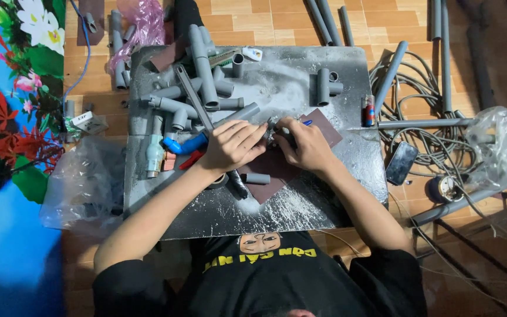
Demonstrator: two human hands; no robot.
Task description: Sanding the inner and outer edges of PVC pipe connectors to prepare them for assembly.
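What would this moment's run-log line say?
left hand: on grey pipe | right hand: gripping blue-tipped tool | surface: dusty metal board

Both hands meet at the middle of a dusty grey metal work board (324,194) set on a tiled floor. The left hand (234,145) presses down on a grey plastic pipe (239,113); the right hand (307,147) grips a blue-tipped pen (306,122) beside it, over a brown sheet of sandpaper (271,176). Grey pipe fittings (206,70) crowd the board's far left part, with a blue elbow fitting (186,144) near the left wrist. A tangle of cables (435,147) lies right of the board.
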